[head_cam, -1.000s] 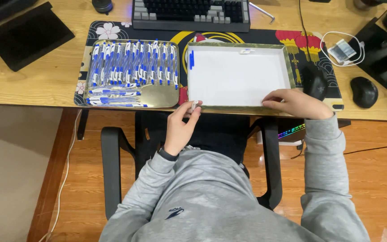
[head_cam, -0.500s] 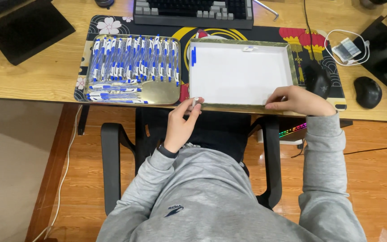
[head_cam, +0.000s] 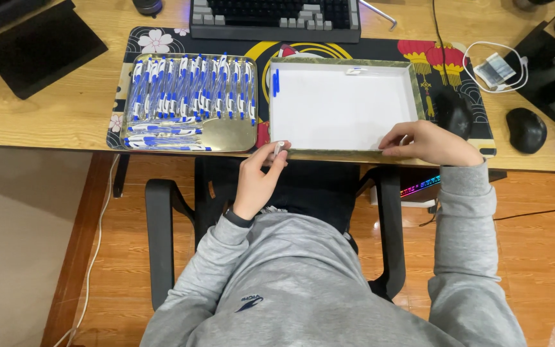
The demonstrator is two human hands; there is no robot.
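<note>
At desk edge: left hand [head_cam: 258, 183] fingers pinching small metal tip [head_cam: 279, 148]; right hand [head_cam: 428, 142] gripping shallow white tray [head_cam: 342, 106].

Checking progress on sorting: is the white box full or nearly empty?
Nearly empty: the white box shows bare floor, only small pieces at its edges.

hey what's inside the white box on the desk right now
The white box is nearly bare: a blue pen part by its left wall and a small clear piece at the far edge. The right hand covers its near right corner.
</note>
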